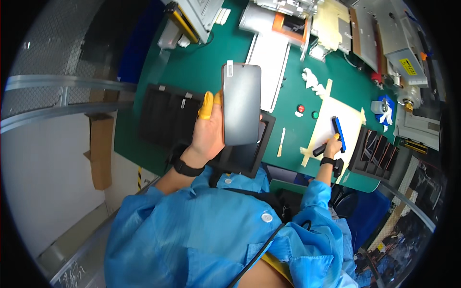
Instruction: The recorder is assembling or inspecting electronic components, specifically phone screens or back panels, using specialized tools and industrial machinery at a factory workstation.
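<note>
My left hand (207, 129), with yellow finger cots on it, holds up a dark-screened smartphone (241, 105) with a pale tab at its top left corner. The phone stands nearly upright in the picture, screen toward me, its fingers partly hidden behind it. My right hand (332, 145) is closed around a hand roller with a black handle (319, 150) and a long blue head (339, 134). That roller is over a pale sheet (343, 111) taped to the green table. Below the phone, a black tray (266, 139) with a dark flat panel in it is partly covered.
A black compartment tray (168, 115) lies at the left. On the right, a slotted black rack (374, 156) holds several thin panels. Between them are a thin blade-like tool (281, 142), a red button (301, 108) and a green button (315, 115). Machinery (288, 24) lines the far side.
</note>
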Available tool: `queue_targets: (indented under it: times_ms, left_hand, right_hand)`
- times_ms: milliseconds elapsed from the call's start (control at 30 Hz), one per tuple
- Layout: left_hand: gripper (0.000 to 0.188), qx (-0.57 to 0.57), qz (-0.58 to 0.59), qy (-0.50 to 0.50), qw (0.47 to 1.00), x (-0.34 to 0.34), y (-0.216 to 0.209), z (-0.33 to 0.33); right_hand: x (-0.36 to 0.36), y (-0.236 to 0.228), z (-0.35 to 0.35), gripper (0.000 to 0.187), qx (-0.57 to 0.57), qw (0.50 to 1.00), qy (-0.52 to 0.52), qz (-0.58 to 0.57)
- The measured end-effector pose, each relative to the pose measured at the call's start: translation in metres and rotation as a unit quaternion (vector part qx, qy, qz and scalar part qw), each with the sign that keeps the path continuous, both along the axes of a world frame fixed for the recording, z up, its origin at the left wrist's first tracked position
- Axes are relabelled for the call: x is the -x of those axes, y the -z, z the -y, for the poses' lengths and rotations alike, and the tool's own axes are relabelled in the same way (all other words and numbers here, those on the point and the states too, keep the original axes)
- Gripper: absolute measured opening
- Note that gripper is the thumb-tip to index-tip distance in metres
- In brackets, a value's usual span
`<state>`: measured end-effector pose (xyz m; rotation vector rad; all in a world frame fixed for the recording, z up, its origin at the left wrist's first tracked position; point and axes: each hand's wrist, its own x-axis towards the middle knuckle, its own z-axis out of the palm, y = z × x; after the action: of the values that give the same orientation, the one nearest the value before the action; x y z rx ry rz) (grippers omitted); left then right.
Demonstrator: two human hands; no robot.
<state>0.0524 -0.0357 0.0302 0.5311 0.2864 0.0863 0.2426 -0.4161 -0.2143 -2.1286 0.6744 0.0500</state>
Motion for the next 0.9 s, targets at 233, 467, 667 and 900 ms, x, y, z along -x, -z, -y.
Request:
queue_targets:
  times_ms: [233, 467, 667, 900]
  left_hand:
    - [0.051, -0.073, -0.021, 0.032, 0.997, 0.011, 0.010, -0.005]
    - [0.039, -0.236, -0.156, -0.027, 0.959, 0.075, 0.021, -0.051]
    - [0.047, -0.403, -0.309, -0.191, 0.840, 0.157, 0.049, -0.168]
    - [0.048, -0.319, -0.165, -0.181, 0.916, 0.170, 0.032, -0.168]
  right_hand:
    - [0.096, -0.016, -0.071, 0.037, -0.015, 0.997, 0.069, -0.010]
    - [0.195, -0.056, -0.196, 0.057, 0.280, 0.896, -0.285, 0.192]
    - [0.194, -0.073, -0.190, 0.035, 0.079, 0.951, -0.279, 0.111]
    - [0.152, -0.074, -0.130, 0.022, -0.030, 0.954, -0.281, 0.096]
